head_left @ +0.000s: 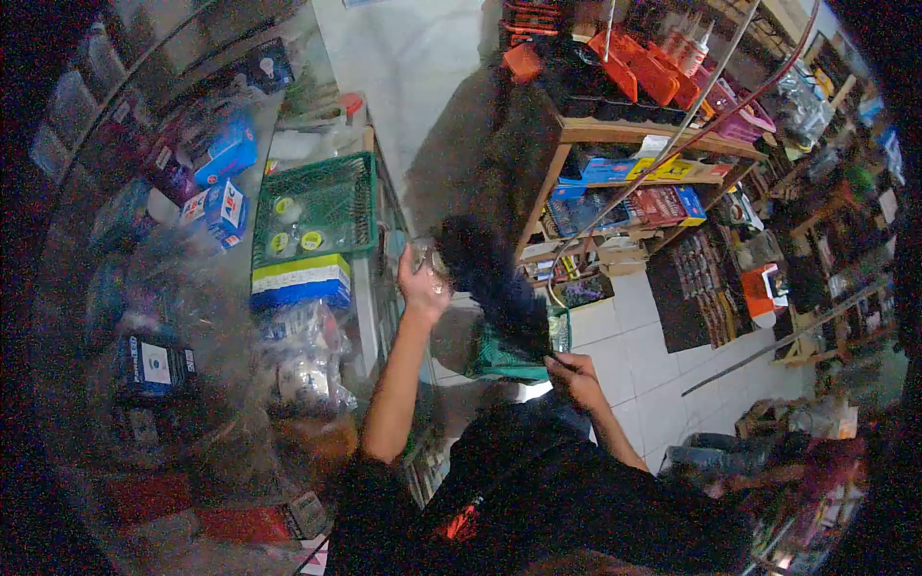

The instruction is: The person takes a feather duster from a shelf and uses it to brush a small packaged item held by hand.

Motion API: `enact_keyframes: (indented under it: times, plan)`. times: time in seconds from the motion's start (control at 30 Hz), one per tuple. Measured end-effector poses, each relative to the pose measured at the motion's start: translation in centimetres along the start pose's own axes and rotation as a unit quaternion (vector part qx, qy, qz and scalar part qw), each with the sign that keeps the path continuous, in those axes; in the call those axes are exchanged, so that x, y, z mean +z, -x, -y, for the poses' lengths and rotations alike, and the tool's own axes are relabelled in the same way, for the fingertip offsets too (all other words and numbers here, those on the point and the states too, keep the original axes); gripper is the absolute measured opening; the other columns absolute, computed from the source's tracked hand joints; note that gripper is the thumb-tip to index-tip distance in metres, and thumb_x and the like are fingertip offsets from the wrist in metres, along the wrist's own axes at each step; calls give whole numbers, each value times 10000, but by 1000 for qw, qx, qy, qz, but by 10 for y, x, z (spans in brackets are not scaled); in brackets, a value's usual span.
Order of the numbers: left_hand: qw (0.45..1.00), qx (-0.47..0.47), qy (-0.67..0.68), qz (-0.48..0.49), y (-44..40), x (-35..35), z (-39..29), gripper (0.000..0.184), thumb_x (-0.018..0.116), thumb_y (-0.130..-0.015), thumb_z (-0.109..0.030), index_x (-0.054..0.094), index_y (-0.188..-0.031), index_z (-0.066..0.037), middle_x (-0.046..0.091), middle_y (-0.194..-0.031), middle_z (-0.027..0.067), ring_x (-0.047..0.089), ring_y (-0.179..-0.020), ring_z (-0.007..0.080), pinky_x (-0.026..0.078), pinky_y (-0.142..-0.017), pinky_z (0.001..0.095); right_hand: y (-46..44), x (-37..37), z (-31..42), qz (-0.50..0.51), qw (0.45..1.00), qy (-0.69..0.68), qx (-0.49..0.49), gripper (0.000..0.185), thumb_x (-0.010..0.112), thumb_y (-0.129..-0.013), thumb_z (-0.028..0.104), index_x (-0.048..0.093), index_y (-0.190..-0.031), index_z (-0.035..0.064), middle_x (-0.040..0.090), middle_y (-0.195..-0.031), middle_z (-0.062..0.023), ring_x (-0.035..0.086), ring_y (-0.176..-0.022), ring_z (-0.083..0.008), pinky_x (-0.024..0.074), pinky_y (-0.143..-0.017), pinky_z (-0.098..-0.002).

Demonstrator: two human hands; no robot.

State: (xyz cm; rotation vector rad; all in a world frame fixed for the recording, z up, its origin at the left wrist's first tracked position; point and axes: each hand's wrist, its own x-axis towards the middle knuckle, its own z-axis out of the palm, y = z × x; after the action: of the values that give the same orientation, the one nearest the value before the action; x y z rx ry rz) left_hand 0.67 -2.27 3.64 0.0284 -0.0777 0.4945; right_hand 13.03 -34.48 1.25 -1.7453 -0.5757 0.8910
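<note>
My left hand [424,285] is raised beside the glass counter, its fingers wrapped round a clear, shiny object [434,269] that looks like glass or plastic. My right hand [573,377] is closed on the handle end of a dark, feathery duster [495,288], which slants up and left until its blurred head is close to my left hand. On the counter, left of my left hand, a green plastic basket [363,165] holds several clear round items with yellow-green labels [311,240].
Below the basket lie a yellow, white and blue box [300,281] and plastic-wrapped goods [312,370]. A wooden shelf [552,182] with orange trays [653,77] stands at the right. Another green basket [499,357] is low in front of me. Thin rods cross the upper right.
</note>
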Motion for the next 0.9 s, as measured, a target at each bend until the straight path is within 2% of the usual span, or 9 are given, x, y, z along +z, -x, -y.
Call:
enact_keyframes:
  times: [0.03, 0.1, 0.23, 0.27, 0.4, 0.5, 0.6, 0.77, 0.9]
  plan:
    - [978, -93, 78, 167, 0, -6, -3, 727, 470, -866, -571, 502, -1296, 14, 559, -1289, 201, 546, -1153, 368, 399, -1029, 454, 2, -1, 7, 17, 1000, -3, 6, 190, 630, -920, 182, 647, -796, 39, 472, -621, 76, 391, -556, -29, 279, -490, -228]
    - [993, 9, -115, -10, 6, 3, 0, 712, 469, -866, -570, 507, -1301, -8, 571, -1289, 160, 556, -1149, 334, 406, -1024, 436, 6, -5, 38, 77, 997, 4, 3, 183, 636, -917, 187, 652, -807, 41, 475, -622, 79, 390, -554, -27, 276, -486, -231]
    - [982, 85, -59, -156, -9, -17, -3, 753, 435, -871, -588, 493, -1297, 30, 522, -1310, 257, 521, -1172, 412, 376, -1044, 485, 9, 0, 45, 51, 998, -33, -4, 210, 637, -916, 198, 629, -762, 55, 475, -620, 78, 392, -554, -26, 274, -485, -232]
    - [977, 42, -119, -171, -5, -15, -3, 738, 389, -857, -643, 537, -1286, -62, 593, -1267, 131, 515, -1194, 343, 343, -1065, 505, 6, -3, 39, 63, 998, -21, -3, 224, 637, -916, 199, 619, -744, 57, 474, -620, 77, 392, -556, -26, 275, -487, -231]
    - [991, 27, -121, 40, -8, -20, -3, 700, 401, -887, -590, 523, -1289, -29, 554, -1315, 162, 526, -1186, 355, 380, -1034, 481, 3, 0, 35, 51, 997, 8, -52, 257, 643, -911, 193, 594, -702, 53, 481, -626, 69, 407, -567, -34, 292, -501, -231]
    - [979, 73, -95, -164, -8, -20, -3, 740, 366, -898, -606, 512, -1288, 5, 534, -1299, 252, 510, -1184, 420, 378, -1031, 516, 5, 0, 41, 45, 999, -6, 8, 240, 661, -899, 186, 610, -717, 38, 493, -635, 65, 422, -579, -41, 308, -509, -236]
    - [994, 23, -93, 48, -7, -13, -1, 717, 392, -904, -589, 484, -1328, -19, 553, -1297, 203, 526, -1178, 382, 396, -1022, 473, -1, -5, 29, 82, 996, 31, -18, 235, 668, -895, 184, 610, -719, 40, 493, -630, 64, 425, -575, -44, 313, -510, -236]
    - [984, 60, -83, -146, -5, -9, 2, 717, 404, -891, -596, 487, -1323, -29, 594, -1248, 154, 558, -1136, 336, 405, -1015, 463, 3, 0, 33, 32, 999, -8, 5, 242, 659, -902, 189, 600, -715, 47, 482, -620, 67, 406, -562, -40, 302, -503, -231]
    - [978, 54, -145, -141, 3, 5, 2, 656, 445, -879, -580, 529, -1283, -70, 608, -1225, 131, 567, -1119, 313, 406, -1018, 457, 3, -8, 41, 60, 998, 15, 16, 213, 653, -907, 178, 614, -739, 53, 483, -621, 71, 400, -552, -33, 288, -488, -227]
